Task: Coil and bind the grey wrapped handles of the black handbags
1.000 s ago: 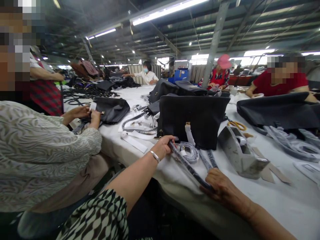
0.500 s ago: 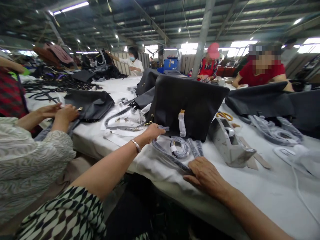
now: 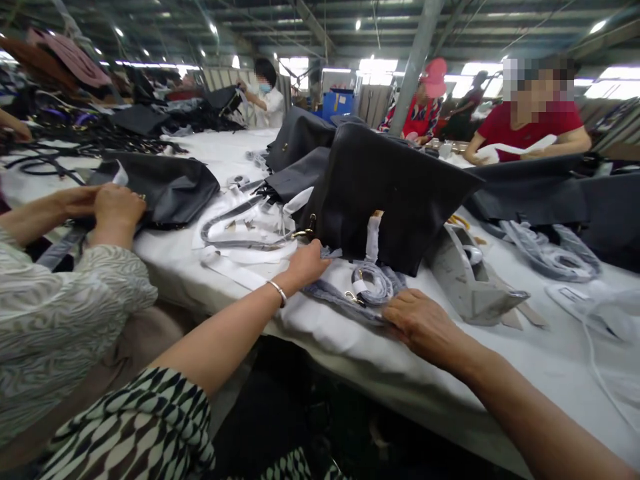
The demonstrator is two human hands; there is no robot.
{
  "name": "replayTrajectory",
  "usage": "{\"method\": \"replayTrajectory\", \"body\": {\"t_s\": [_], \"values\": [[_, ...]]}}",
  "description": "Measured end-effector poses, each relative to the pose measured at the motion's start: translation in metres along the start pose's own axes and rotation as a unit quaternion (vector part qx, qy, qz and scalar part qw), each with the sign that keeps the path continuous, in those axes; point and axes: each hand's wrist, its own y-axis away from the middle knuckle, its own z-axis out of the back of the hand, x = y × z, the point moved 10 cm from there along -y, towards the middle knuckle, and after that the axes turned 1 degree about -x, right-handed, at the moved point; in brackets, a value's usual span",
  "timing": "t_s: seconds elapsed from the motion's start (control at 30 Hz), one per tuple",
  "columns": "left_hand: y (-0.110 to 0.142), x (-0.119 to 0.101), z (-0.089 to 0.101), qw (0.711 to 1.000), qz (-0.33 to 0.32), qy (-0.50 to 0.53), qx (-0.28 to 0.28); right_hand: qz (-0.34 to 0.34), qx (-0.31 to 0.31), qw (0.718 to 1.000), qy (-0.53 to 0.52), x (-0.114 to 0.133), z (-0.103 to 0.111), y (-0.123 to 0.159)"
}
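Observation:
My left hand (image 3: 309, 261), with a bracelet at the wrist, is closed on one end of a dark bag strap (image 3: 334, 304) wrapped in clear plastic. The strap runs along the table's front edge to my right hand (image 3: 417, 319), whose fingers are closed around its other end; the fingertips are partly hidden. Just behind the strap stands a black handbag (image 3: 400, 193), tilted, with a white-wrapped tab (image 3: 373, 240) on its front. Between my hands lies a coiled, wrapped strap (image 3: 380, 288) with a white band. A gold clasp (image 3: 353, 298) shows beside the coil.
A grey tape dispenser (image 3: 463, 293) stands right of the handbag, with yellow scissors (image 3: 459, 221) behind it. More black bags (image 3: 540, 190) lie at the right. At the left, a co-worker's hands (image 3: 113, 210) work at another black bag (image 3: 173, 187). Other people stand across the table.
The handbag leans more to the right and its bottom edge has shifted. The strap between my hands has moved up against the coil, and a gold clasp now shows.

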Motion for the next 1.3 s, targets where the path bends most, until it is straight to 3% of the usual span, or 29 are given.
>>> {"method": "replayTrajectory", "body": {"t_s": [0.13, 0.2, 0.27, 0.37, 0.5, 0.6, 0.7, 0.8, 0.93, 1.03, 1.1, 1.17, 1.3], "values": [[0.014, -0.001, -0.004, 0.999, -0.019, -0.047, 0.014, -0.012, 0.000, 0.993, -0.117, 0.000, 0.005, -0.001], [0.015, -0.003, -0.004, 0.998, -0.023, -0.062, 0.023, -0.090, -0.028, 0.985, -0.147, -0.016, 0.013, -0.008], [0.015, -0.007, -0.002, 0.997, -0.026, -0.073, 0.030, -0.202, -0.036, 0.973, -0.108, -0.036, 0.018, -0.018], [0.022, -0.019, 0.014, 0.989, -0.059, -0.133, -0.006, -0.287, 0.016, 0.958, -0.014, -0.042, 0.016, -0.039], [0.064, -0.051, 0.057, 0.954, -0.170, -0.194, -0.152, -0.260, 0.078, 0.960, 0.063, -0.027, 0.005, -0.074], [0.115, -0.080, 0.064, 0.932, -0.303, -0.119, -0.157, -0.256, 0.119, 0.958, 0.058, -0.026, -0.006, -0.086], [0.166, -0.103, 0.039, 0.898, -0.432, -0.054, -0.060, -0.242, 0.128, 0.961, 0.029, -0.030, -0.006, -0.090], [0.189, -0.105, 0.005, 0.889, -0.454, -0.061, 0.004, -0.215, 0.115, 0.970, -0.007, -0.043, 0.005, -0.083], [0.194, -0.100, -0.014, 0.895, -0.443, -0.033, -0.023, -0.172, -0.025, 0.981, -0.086, -0.070, 0.057, -0.061], [0.197, -0.103, -0.016, 0.890, -0.455, 0.024, -0.029, -0.180, -0.100, 0.978, 0.022, -0.081, 0.097, -0.038], [0.195, -0.105, -0.015, 0.897, -0.439, 0.050, -0.023, -0.158, -0.105, 0.973, 0.130, -0.065, 0.109, -0.033], [0.193, -0.112, -0.013, 0.904, -0.424, 0.058, -0.017, -0.097, -0.107, 0.970, 0.195, -0.034, 0.107, -0.035], [0.204, -0.143, -0.019, 0.879, -0.476, -0.012, 0.011, 0.036, -0.075, 0.973, 0.216, 0.027, 0.067, -0.049]]}}
